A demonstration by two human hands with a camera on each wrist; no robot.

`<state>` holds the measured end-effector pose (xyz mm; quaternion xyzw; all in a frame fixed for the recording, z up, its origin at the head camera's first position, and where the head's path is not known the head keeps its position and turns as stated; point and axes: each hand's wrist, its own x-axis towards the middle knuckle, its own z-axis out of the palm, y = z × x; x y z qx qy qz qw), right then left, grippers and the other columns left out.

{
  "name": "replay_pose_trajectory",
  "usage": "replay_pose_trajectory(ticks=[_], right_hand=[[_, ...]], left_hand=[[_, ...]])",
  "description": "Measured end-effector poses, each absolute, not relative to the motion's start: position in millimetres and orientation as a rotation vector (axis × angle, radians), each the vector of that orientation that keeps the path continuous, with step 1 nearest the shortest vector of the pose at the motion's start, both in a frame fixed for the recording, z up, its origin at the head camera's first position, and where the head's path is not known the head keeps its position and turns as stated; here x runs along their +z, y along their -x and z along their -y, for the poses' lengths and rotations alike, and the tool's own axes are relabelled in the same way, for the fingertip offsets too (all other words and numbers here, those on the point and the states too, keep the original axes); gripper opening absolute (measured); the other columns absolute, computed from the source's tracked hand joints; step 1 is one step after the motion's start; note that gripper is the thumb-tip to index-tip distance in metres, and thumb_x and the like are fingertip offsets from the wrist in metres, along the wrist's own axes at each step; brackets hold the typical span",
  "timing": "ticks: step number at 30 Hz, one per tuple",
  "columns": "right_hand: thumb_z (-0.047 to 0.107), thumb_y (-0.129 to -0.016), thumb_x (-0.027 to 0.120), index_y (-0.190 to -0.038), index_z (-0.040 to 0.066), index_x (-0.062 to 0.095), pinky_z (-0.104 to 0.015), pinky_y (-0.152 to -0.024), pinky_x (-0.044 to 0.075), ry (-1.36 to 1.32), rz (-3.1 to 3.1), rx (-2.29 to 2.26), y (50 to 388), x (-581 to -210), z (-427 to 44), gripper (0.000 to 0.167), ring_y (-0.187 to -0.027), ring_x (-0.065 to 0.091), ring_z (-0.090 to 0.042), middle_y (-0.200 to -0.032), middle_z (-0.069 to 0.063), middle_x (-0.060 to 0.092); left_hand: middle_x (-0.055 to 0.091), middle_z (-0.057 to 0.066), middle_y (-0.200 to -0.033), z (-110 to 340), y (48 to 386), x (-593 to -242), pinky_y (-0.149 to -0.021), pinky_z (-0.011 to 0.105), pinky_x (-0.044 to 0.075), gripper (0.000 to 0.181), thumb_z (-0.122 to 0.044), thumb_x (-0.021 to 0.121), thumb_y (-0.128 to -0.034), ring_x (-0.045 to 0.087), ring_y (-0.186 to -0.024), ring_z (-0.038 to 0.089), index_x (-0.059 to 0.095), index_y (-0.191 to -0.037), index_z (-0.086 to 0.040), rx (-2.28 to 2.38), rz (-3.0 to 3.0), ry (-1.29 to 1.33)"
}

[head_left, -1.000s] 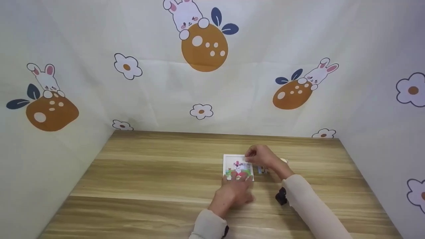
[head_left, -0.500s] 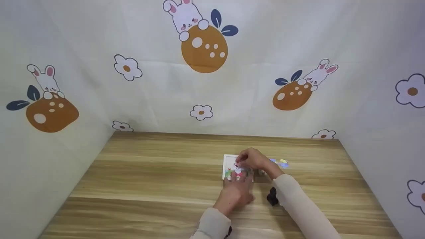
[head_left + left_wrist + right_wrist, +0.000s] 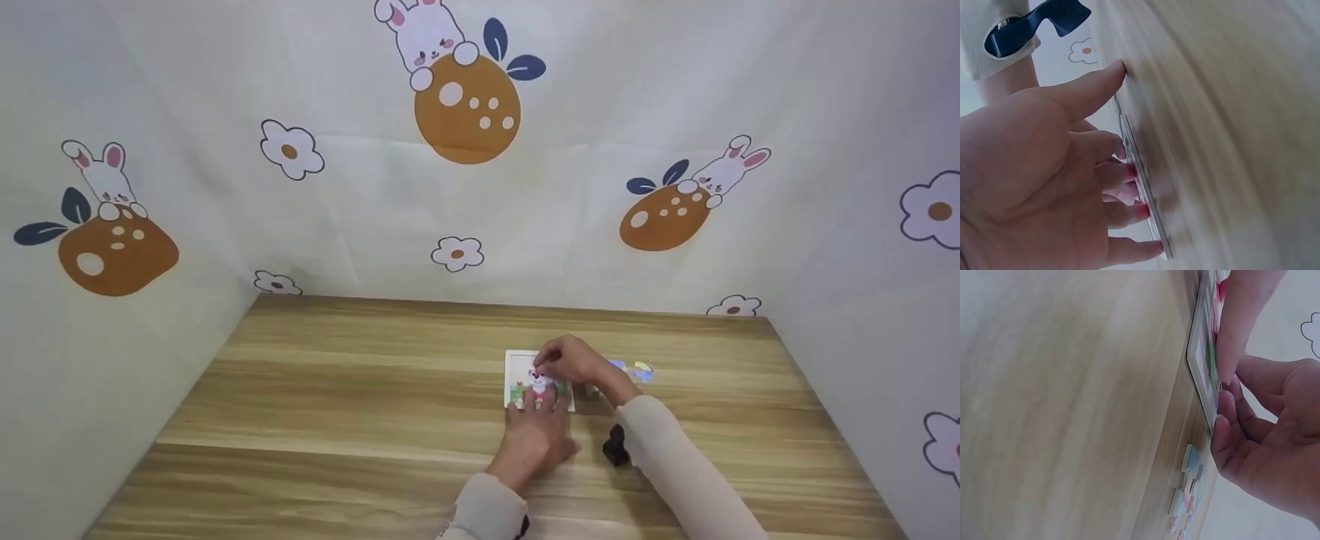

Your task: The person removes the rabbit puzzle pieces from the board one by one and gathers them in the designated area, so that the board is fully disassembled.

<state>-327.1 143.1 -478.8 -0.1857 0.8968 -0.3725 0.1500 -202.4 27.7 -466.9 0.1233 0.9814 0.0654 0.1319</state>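
A small square jigsaw puzzle in a white frame lies on the wooden table, showing a white-and-red cartoon animal over green. My left hand rests its outstretched fingertips on the puzzle's near edge; in the left wrist view these fingertips press along the thin board. Over the puzzle's right part, my right hand has thumb and fingers bunched together. In the right wrist view the fingers are curled low at the board, pinching what appears to be a puzzle piece, mostly hidden.
Several loose puzzle pieces lie just right of the frame, partly behind the right wrist; the right wrist view shows the pieces flat on the table. A patterned cloth walls the table at the back and sides.
My right hand has moved left and inward, from the frame's upper right corner to over the picture, and then held there. The left hand has shifted slightly, staying on the near edge.
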Motion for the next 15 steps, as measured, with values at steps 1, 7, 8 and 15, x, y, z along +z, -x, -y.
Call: replay_pose_trajectory(ticks=[1,7,8,15], right_hand=[[0.004,-0.094,0.066,-0.100,0.003,0.075,-0.027,-0.076,0.052,0.536,-2.574,-1.070,327.2,-478.7,-142.8,0.011,-0.085,0.062,-0.015,-0.097,-0.010,0.074],[0.004,-0.095,0.064,-0.099,0.003,0.073,-0.027,-0.076,0.051,0.517,-2.575,-1.080,327.9,-478.1,-142.6,0.010,-0.086,0.061,-0.015,-0.097,-0.010,0.072],[0.005,-0.095,0.064,-0.099,0.003,0.073,-0.027,-0.076,0.051,0.515,-2.577,-1.082,328.2,-478.1,-142.5,0.009,-0.086,0.061,-0.015,-0.097,-0.010,0.072],[0.001,-0.092,0.067,-0.096,-0.002,0.070,-0.023,-0.071,0.050,0.583,-2.577,-1.124,329.6,-481.6,-140.4,0.006,-0.083,0.061,-0.015,-0.094,-0.013,0.071]], left_hand=[[0.036,0.001,-0.163,-28.4,202.3,-466.9,-0.114,0.057,0.038,0.076,-0.053,0.065,-0.0912,0.033,-0.150,0.031,0.039,-0.154,-0.020,0.179,-2.855,-0.356],[0.035,0.001,-0.164,-28.7,203.0,-465.4,-0.116,0.056,0.036,0.077,-0.052,0.065,-0.0914,0.032,-0.151,0.030,0.038,-0.155,-0.017,0.203,-2.837,-0.350],[0.034,0.001,-0.164,-28.4,203.1,-465.0,-0.117,0.056,0.036,0.077,-0.052,0.065,-0.0915,0.031,-0.152,0.030,0.038,-0.155,-0.017,0.212,-2.827,-0.349],[0.039,-0.001,-0.161,-28.7,202.7,-462.8,-0.114,0.054,0.040,0.079,-0.055,0.067,-0.0888,0.035,-0.149,0.028,0.041,-0.153,-0.017,0.164,-2.843,-0.336]])
